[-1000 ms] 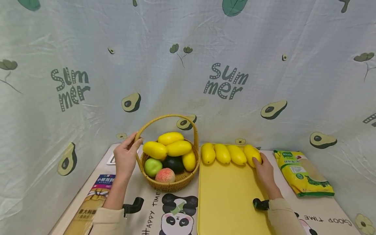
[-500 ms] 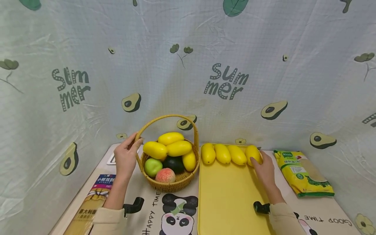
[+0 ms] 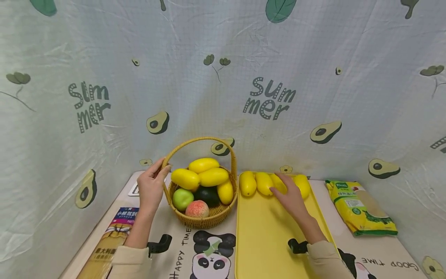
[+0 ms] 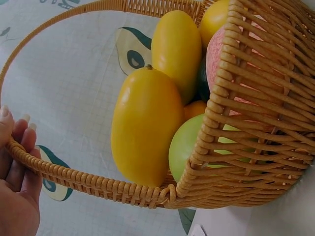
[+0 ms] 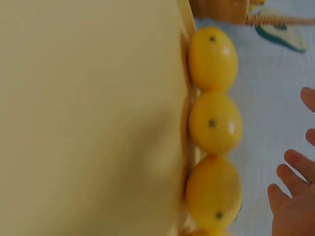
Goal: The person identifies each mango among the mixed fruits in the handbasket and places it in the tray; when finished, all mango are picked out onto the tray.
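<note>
Currently the basket handle (image 3: 200, 139) is gripped by the left hand (image 3: 151, 190); the right hand (image 3: 291, 197), fingers spread, is held at yellow fruits (image 3: 247, 184) lined along the yellow tray (image 3: 265, 232). "Knorr" is printed on a bag (image 3: 360, 209), "HAPPY TIME" on the table cover (image 3: 167, 232).

Over the tray (image 3: 271, 236), whose near end was cut off, the right hand (image 3: 292, 197) partly hid one yellow fruit (image 3: 279, 184). Left of the tray, the packet (image 3: 104, 252) ran out of frame; right of it, the bag (image 3: 360, 207) had illegible fine print.
</note>
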Demonstrator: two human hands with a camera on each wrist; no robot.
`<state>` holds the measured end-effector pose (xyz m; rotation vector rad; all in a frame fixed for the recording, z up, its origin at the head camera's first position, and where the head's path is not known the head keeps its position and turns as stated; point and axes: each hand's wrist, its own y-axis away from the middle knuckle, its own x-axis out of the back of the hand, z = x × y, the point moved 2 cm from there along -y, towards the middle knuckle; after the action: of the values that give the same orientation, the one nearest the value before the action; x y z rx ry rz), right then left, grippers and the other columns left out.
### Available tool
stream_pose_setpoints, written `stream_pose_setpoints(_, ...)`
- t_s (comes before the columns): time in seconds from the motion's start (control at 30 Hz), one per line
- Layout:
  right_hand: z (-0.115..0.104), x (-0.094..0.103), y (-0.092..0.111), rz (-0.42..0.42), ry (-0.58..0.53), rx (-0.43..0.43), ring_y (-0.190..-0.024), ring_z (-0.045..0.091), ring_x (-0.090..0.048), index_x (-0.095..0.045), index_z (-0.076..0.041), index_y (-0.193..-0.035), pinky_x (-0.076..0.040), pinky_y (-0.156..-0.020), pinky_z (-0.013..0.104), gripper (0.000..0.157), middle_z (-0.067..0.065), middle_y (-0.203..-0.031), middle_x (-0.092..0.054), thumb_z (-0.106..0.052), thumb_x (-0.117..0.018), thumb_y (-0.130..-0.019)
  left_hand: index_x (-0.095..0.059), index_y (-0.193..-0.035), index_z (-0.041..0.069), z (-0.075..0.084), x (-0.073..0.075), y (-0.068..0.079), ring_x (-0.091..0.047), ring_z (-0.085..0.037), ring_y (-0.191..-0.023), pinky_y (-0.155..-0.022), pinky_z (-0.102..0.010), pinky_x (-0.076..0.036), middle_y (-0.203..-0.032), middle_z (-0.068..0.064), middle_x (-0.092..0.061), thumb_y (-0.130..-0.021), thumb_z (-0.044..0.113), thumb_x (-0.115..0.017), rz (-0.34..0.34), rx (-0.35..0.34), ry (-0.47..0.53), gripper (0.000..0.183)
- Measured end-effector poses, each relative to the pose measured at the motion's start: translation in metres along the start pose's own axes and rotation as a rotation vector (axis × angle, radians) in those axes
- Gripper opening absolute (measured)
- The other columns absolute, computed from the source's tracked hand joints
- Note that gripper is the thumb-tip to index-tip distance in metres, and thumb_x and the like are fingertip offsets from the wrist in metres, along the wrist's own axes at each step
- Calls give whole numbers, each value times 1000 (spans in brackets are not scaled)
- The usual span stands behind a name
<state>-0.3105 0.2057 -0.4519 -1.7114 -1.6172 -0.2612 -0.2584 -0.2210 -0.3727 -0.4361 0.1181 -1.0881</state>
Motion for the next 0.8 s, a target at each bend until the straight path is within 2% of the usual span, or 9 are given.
stream_pose_setpoints(0.2,-37,-36,-2,-64,-18,129,-136,36,-47,-53,-10,-142,-39,-114,58,59,14,-145,-54,-22,-74,-89,-63,-135,16,-1,2,0,-62,11,-97,-87,-5,-50,-122,-14,-71,-97,28,-65,13,-6,-1,41)
stream_pose_setpoints(0.47,-80,-80,-7,-145,-19,231,-137,30,-49,-54,-14,-143,-45,-111,51,58,9,-146,-53,-22,-75,-89,-64,-134,12,0,-1,-2,-64,9,-97,-87,-7,-52,-120,-15,-71,-95,27,-67,0,-20,26,42)
stream_pose_setpoints(0.63,-99,-102,-21,-188,-13,231,-140,30,-45,-51,-16,-145,-42,-115,48,61,8,-151,-47,-22,-74,-89,-64,-133,11,-1,-2,-2,-65,8,-97,-88,-9,-52,-120,-15,-72,-95,29,-67,4,-21,26,42)
stream_pose_setpoints(0.8,-104,-124,-32,-192,32,248,-139,31,-44,-45,-16,-149,-40,-116,50,69,9,-154,-42,-19,-75,-87,-65,-133,12,-2,1,-2,-65,8,-96,-88,-9,-52,-118,-14,-72,-95,30,-67,15,-22,15,42)
